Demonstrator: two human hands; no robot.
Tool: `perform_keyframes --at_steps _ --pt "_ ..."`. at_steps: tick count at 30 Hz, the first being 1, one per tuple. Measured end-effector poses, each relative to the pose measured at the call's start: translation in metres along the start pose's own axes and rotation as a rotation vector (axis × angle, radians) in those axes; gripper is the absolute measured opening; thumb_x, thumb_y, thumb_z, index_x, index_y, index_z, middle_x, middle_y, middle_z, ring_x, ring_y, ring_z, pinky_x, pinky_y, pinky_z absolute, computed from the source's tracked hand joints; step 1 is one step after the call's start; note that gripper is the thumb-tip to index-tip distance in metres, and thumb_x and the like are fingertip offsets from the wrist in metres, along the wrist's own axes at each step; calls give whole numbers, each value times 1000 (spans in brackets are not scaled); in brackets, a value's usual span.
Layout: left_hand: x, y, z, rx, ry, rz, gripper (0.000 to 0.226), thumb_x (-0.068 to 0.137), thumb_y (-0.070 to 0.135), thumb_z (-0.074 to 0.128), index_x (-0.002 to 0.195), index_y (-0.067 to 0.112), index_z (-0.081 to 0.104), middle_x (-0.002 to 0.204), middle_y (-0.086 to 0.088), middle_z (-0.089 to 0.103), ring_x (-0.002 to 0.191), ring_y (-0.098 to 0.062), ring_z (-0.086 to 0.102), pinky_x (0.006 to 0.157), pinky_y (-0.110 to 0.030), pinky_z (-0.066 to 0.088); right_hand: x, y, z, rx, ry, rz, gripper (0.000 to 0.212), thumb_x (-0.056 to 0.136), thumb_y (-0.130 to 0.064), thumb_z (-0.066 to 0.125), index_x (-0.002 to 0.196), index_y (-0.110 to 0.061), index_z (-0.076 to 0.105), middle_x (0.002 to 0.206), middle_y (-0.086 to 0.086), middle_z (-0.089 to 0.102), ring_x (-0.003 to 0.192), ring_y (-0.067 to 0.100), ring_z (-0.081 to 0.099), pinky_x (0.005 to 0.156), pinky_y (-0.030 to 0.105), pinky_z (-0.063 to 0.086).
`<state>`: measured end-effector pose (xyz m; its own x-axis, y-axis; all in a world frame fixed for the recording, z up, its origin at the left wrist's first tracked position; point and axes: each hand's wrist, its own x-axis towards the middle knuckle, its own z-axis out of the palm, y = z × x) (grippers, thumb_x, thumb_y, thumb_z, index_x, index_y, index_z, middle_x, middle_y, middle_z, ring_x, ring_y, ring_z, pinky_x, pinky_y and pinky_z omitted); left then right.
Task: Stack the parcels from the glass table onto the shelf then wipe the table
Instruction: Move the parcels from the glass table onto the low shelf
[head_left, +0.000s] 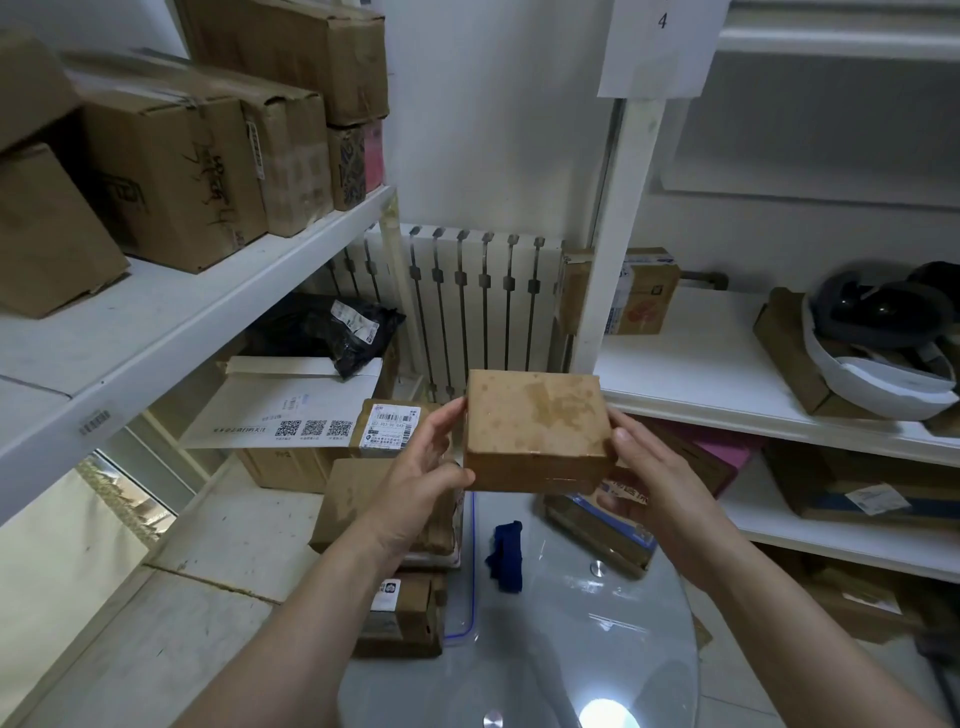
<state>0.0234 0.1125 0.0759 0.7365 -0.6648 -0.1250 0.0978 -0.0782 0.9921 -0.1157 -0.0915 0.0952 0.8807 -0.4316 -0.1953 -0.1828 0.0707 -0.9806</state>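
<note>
Head camera puts a small brown parcel (537, 428) at the centre of my picture, lifted clear of the glass table (561, 639) and held level in the air. My left hand (415, 483) grips its left end, fingers up along the side and thumb against the front edge. My right hand (654, 478) clamps the right end the same way, so both hands are closed on this one box. Its top is plain cardboard with darker stains.

Below it, on the round table, I see a blue cloth (506, 556) lying crumpled near the middle, a flat box with blue print (608, 535) at the far right rim, and a stack of brown boxes (384, 519) at the left rim under my left wrist.

Beyond, a white radiator (478, 301) stands against the wall. To the left a white shelf (171, 322) carries large cartons (171, 171); to the right another white shelf (727, 379) holds a small printed box (639, 296).
</note>
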Motion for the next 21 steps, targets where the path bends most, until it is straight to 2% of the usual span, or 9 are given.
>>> perform_keyframes --at_steps 3,6,8,10,13,17,21 --pt "2 1 -4 1 24 1 70 68 10 59 123 53 54 136 14 52 131 -11 45 110 -51 35 2 1 2 32 3 -48 38 97 -25 53 128 -48 53 121 -15 66 107 7 65 76 25 55" --pt "1 1 -7 -22 21 -3 70 66 11 57 123 51 56 136 11 53 130 -13 47 110 -53 35 4 2 6 32 -1 -65 41 98 -18 51 127 -47 53 113 -23 68 99 -1 67 66 18 55" --pt "1 1 -7 -57 11 -8 66 68 12 55 122 49 57 134 8 56 127 -15 50 110 -58 33 6 3 7 31 -7 -64 41 99 -16 50 126 -46 52 109 -27 68 97 -3 67 65 16 54" --pt "3 1 -7 -90 10 -10 56 73 20 59 123 45 58 132 6 59 123 -15 52 111 -60 30 7 3 8 48 -6 -66 41 99 -15 51 126 -46 53 115 -23 67 98 -2 67 66 17 54" --pt "5 1 -7 -74 42 -13 50 76 40 68 124 43 57 126 1 64 121 -19 57 109 -51 37 7 4 9 68 2 -74 42 98 -12 53 124 -44 56 127 -14 62 106 6 65 67 18 54" --pt "7 0 -8 -46 74 -22 48 80 36 70 126 41 56 122 -1 67 116 -17 61 108 -44 40 10 5 11 83 6 -61 40 97 -15 55 126 -42 57 132 -7 59 115 15 61 70 22 56" --pt "8 1 -15 -58 119 -31 44 82 37 66 126 38 57 110 7 72 111 -16 63 106 -44 41 16 4 18 117 -6 -17 35 98 -17 52 127 -36 58 125 -1 62 102 9 65 64 18 54"
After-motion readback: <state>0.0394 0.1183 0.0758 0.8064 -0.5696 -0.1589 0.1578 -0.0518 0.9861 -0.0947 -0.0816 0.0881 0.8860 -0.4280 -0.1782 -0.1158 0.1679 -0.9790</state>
